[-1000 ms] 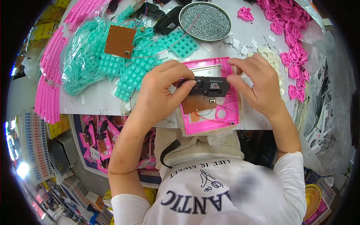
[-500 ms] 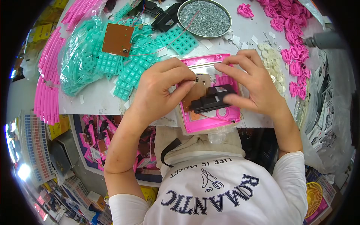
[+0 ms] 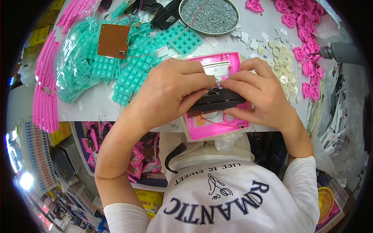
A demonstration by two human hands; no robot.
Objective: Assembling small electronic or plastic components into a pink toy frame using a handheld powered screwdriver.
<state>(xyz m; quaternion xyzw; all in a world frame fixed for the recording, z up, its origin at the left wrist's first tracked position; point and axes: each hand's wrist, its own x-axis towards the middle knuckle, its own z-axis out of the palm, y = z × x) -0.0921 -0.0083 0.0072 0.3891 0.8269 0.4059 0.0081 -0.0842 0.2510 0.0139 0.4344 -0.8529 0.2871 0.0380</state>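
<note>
Head view: black rectangular part (image 3: 217, 101), held over the pink plastic shell (image 3: 217, 126) at the table's near edge, pinched between left hand (image 3: 171, 91) and right hand (image 3: 256, 95) (both grasping it by the fingertips). Around: teal keypad sheets (image 3: 132, 73), brown circuit board (image 3: 113, 40), round metal tray of screws (image 3: 209, 15), white discs (image 3: 281, 64).

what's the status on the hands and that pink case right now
Left hand and right hand both pinching black part over pink case. Case flat at table edge. Nothing in the way.
</note>
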